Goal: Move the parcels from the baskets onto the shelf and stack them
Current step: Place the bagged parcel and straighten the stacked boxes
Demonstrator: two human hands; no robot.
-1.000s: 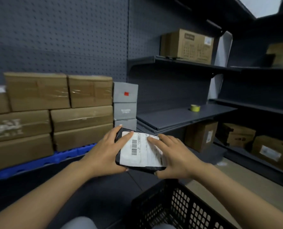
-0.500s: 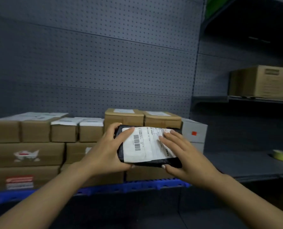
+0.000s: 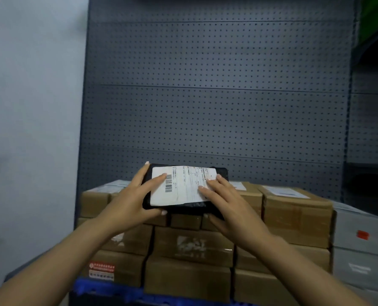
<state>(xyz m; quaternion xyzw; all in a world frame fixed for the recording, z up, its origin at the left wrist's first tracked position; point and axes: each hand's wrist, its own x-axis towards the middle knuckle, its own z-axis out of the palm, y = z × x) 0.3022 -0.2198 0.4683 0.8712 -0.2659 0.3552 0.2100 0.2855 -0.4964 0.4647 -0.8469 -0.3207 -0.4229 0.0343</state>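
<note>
I hold a flat black parcel (image 3: pixel 184 188) with a white barcode label between both hands, at about the height of the top of a stack of brown cardboard boxes (image 3: pixel 296 219). My left hand (image 3: pixel 130 199) grips its left end, thumb under the near edge and fingers over the top. My right hand (image 3: pixel 230 206) grips its right end, fingers on the label and thumb underneath. The boxes stand in several layers on a blue shelf edge (image 3: pixel 99 288). No basket is in view.
A dark grey pegboard panel (image 3: pixel 216 96) backs the shelf. Grey boxes (image 3: pixel 360 246), one with a red mark, stand stacked to the right of the brown ones. A pale wall (image 3: pixel 29 107) is on the left. A dark shelf bay lies at the far right.
The view has swung left and up, away from the basket and side shelves. Both hands have raised the black parcel from below the stack up to the level of the top boxes.
</note>
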